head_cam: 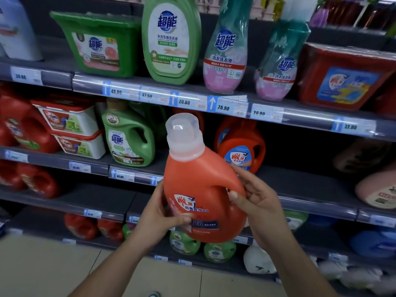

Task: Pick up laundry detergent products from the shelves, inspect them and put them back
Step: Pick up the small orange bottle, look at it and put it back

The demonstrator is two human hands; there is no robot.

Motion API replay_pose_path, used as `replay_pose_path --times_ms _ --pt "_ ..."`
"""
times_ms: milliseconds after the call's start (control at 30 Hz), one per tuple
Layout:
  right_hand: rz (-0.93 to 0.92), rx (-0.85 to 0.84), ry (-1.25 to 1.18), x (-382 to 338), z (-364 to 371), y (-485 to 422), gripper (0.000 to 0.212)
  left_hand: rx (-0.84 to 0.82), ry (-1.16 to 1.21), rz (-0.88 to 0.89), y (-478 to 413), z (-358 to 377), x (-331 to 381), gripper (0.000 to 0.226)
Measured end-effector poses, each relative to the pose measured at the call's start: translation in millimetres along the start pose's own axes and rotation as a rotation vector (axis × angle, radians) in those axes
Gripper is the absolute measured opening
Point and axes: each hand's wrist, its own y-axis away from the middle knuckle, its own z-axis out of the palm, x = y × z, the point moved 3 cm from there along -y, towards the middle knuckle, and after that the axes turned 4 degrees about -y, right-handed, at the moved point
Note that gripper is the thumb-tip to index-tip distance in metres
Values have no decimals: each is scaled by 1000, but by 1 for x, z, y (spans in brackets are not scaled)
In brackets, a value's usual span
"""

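An orange detergent bottle [199, 189] with a clear cap is held upright in front of the shelves, its label facing me. My left hand [159, 217] grips its lower left side, thumb across the label. My right hand [255, 196] holds the handle side on the right, fingers spread along the handle. A matching orange bottle [242, 146] stands on the middle shelf right behind it.
The top shelf [192, 97] carries a green tub [98, 43], a green flat bottle [171, 39], two teal-pink bottles and a red tub [345, 78]. On the middle shelf stand a green jug [128, 136], red jugs and white boxes. Lower shelves hold more bottles. Tiled floor lies below.
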Motion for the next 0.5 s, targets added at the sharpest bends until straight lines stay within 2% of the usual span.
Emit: replay_pose_path --times_ms 100,267,300,433,500 --pt "-4 0 78 5 0 -13 47 73 -137 33 0 -4 4 104" --pt "-59 -19 369 22 9 -29 46 196 -325 90 -2 -13 12 103" --pt "-67 -54 438 24 14 -31 51 213 -365 104 -6 -19 14 102" --pt "-61 -121 602 45 38 -33 100 243 -527 139 -24 -47 12 101" --pt "-68 -100 597 57 47 -39 107 232 -558 138 -32 -58 7 102"
